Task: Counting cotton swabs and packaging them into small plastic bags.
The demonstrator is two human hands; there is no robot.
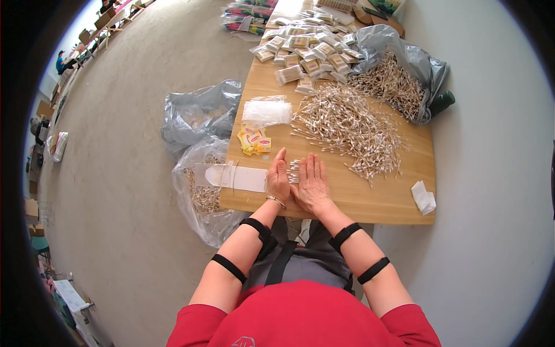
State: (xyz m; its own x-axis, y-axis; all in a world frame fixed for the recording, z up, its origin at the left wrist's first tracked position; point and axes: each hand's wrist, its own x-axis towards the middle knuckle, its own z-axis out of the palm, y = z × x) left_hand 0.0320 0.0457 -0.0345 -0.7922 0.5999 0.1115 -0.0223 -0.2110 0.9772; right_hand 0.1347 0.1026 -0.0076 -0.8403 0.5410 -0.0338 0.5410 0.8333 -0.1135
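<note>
Between my two hands lies a small row of cotton swabs (293, 172) on the wooden table near its front edge. My left hand (278, 178) stands on its edge along the row's left side, fingers stretched out. Flat over the right part of the row rests my right hand (312, 186), its fingers straight and side by side. Some swabs may be hidden under it. A white strip (248, 178) with a rounded end, banded across, reaches from my left hand past the table's left edge. Beyond my right hand spreads a large loose heap of cotton swabs (352, 124).
Yellow cards (253, 140) and clear plastic sleeves (267, 112) lie at the table's left. Packed swab bags (312, 55) cover the far end, beside a grey bag (430, 69) spilling swabs. A crumpled tissue (423, 198) sits front right. Swab-filled clear bag (205, 199) stands left of the table.
</note>
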